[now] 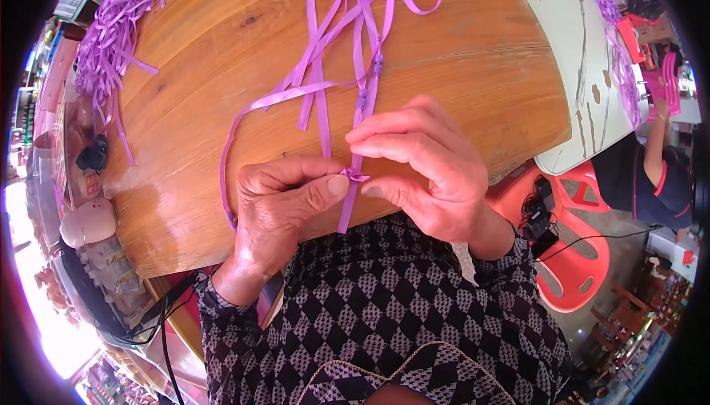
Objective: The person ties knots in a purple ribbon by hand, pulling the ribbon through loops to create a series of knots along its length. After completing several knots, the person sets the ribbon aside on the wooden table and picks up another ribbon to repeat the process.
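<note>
1. A thin purple ribbon (358, 118) is being worked just above the near edge of the wooden table (214, 57), in front of the person's chest, at a small folded knot (355, 176).
2. The knot is pinched between the thumb and forefinger of the left hand (275, 196), the remaining fingers being curled behind.
3. The right hand (438, 170) is held with thumb and fingers parted; the forefinger is arched over the ribbon beyond the knot, and the thumb tip is placed just beside the knot. Whether the ribbon is touched by any right fingertip cannot be told.
4. The key relation is this: the knot lies between the two hands, directly at the left fingertips and to the left of the right thumb. The ribbon's long axis is directed away from the body, with a short tail (345, 214) pointed back toward the chest.
5. Farther along, small purple beads or tight knots (362, 99) are seen, but which they are cannot be made out.
6. The ribbon's far end is lost among tangled strands (310, 9), cut off by the upper edge.
7. The inner turns of the knot are hidden by the left thumb.
</note>
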Motion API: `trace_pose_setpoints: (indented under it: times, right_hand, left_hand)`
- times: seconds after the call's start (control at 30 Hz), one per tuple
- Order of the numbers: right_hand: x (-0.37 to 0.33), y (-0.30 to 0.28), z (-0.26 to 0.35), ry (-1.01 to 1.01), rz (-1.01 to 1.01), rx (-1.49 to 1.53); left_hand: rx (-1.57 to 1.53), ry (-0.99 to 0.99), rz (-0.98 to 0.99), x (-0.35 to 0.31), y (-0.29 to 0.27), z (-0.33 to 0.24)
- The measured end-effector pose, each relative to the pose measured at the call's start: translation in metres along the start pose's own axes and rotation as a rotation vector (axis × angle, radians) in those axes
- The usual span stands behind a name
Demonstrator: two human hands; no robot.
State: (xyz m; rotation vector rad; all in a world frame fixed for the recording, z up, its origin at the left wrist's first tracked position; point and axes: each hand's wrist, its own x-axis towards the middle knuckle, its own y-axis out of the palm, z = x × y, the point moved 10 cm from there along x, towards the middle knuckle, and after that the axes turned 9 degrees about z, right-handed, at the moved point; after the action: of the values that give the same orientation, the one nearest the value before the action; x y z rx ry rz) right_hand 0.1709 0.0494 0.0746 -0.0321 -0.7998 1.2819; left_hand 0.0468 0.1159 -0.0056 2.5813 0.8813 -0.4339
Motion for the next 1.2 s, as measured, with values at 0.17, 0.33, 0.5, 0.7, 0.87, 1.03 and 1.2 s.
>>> trace_pose_setpoints:
  times: [0.17, 0.33, 0.5, 0.7, 0.87, 1.03, 1.2]
  right_hand:
    - [0.000, 0.017, -0.001, -0.026, 0.110, 0.121]
    - [-0.002, 0.011, 0.000, -0.082, 0.046, 0.104]
    - [-0.005, 0.011, -0.014, 0.033, 0.088, 0.246]
    - [-0.012, 0.010, -0.025, 0.125, 0.075, 0.352]
    - [-0.018, 0.018, -0.026, 0.171, 0.093, 0.388]
    - [-0.018, 0.022, -0.020, 0.152, 0.115, 0.338]
    - [-0.019, 0.022, -0.016, 0.112, 0.120, 0.248]
  left_hand:
    - [-0.065, -0.053, 0.089, 0.003, 0.010, -0.001]
    - [-0.185, -0.147, 0.163, 0.004, 0.010, 0.010]
    - [-0.052, -0.067, 0.095, 0.002, 0.005, 0.005]
    - [0.069, -0.058, -0.015, -0.007, -0.011, 0.005]
    - [0.119, -0.016, -0.075, -0.017, -0.023, 0.001]
    - [0.245, -0.019, -0.060, -0.025, -0.023, -0.006]
    - [0.325, 0.019, -0.031, -0.028, -0.022, -0.005]
